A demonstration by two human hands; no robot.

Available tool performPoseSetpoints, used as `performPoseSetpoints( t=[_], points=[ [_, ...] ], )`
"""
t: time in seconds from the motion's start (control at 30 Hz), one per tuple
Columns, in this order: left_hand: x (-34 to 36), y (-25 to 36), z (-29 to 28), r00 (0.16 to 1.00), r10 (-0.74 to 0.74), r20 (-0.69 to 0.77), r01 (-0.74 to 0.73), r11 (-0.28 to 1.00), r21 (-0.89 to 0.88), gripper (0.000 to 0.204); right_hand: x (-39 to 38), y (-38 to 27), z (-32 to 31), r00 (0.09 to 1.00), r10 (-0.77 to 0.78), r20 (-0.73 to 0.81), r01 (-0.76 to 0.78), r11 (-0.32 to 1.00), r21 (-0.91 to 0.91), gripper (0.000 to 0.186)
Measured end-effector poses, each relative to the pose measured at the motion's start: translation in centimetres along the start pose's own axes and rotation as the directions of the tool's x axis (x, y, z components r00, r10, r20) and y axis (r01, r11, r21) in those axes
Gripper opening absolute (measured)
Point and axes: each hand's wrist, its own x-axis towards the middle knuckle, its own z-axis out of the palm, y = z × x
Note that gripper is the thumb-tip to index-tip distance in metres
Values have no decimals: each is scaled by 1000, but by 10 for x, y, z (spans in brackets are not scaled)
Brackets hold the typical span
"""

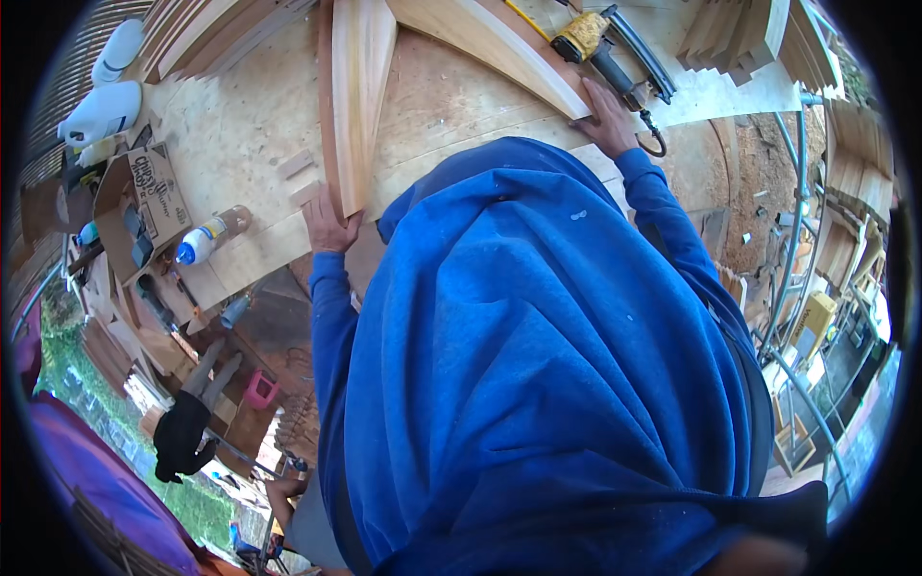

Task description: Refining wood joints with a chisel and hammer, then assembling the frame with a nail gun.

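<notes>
Two long, tapering wooden boards lie on the worktable, spreading apart toward me like a V. My left hand (329,223) is at the near end of the left wooden board (360,106), fingers along its left side and thumb by its tip. My right hand (609,119) holds the near end of the right wooden board (495,53), its fingers on the far side and thumb on the near side. Just beyond that hand rests a yellow and black nail gun (586,38) with a hose fitting. Small wood offcuts (295,164) lie beside my left hand.
On the pale plywood worktable (240,125) are a glue bottle (213,235), a cardboard box (154,197) and white jugs (101,110). Stacked boards (740,38) stand at the far right, more (216,34) at the far left. Another person (187,427) is at lower left.
</notes>
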Motion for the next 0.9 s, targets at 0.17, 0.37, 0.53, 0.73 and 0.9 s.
performPoseSetpoints(
  t=[0.17, 0.37, 0.53, 0.73, 0.9],
  points=[
    [3, 5, -4, 998, 67, 3, -67, 992, 104, 93, -1, 3, 9, 994, -73, -81, 61, 987, -150, 91],
    [3, 2, -7, 995, 42, 88, -52, 992, 116, 88, -1, 3, 12, 989, -122, -81, 103, 974, -204, 87],
    [7, 3, -6, 996, 68, 49, -73, 991, 108, 88, 0, 3, 12, 986, -140, -88, 118, 969, -218, 87],
    [4, 1, -5, 996, 87, 19, -89, 987, 134, 90, 1, 1, 13, 986, -133, -102, 110, 973, -205, 86],
    [5, 5, -6, 997, 68, 40, -72, 991, 116, 87, 1, 1, 11, 978, -158, -137, 129, 971, -202, 85]
  ],
)
